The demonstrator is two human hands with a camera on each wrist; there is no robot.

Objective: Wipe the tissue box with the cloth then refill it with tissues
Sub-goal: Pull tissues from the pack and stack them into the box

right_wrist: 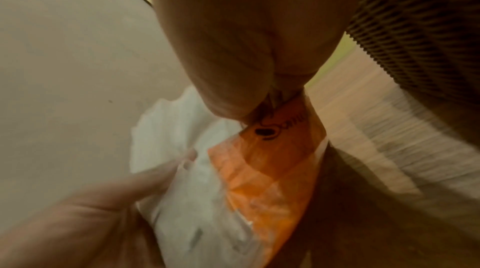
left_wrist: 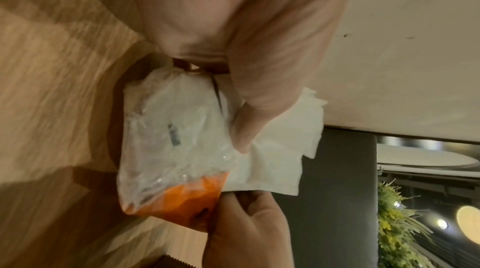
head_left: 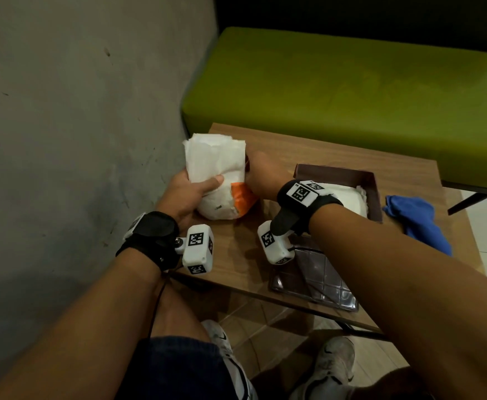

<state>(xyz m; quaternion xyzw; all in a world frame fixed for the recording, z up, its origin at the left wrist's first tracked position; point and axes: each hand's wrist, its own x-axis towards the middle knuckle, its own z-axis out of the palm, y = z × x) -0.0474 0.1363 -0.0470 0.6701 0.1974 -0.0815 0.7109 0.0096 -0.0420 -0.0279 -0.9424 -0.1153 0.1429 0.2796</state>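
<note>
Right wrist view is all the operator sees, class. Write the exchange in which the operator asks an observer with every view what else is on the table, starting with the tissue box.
Observer: The tissue box stands open, right of the tissue pack, with white tissues inside.
Operator: Where is the cloth?
Observer: The blue cloth lies crumpled on the table, right of the box.
Operator: And the lid?
Observer: A dark quilted panel, likely the lid, lies flat at the table's near edge.
</note>
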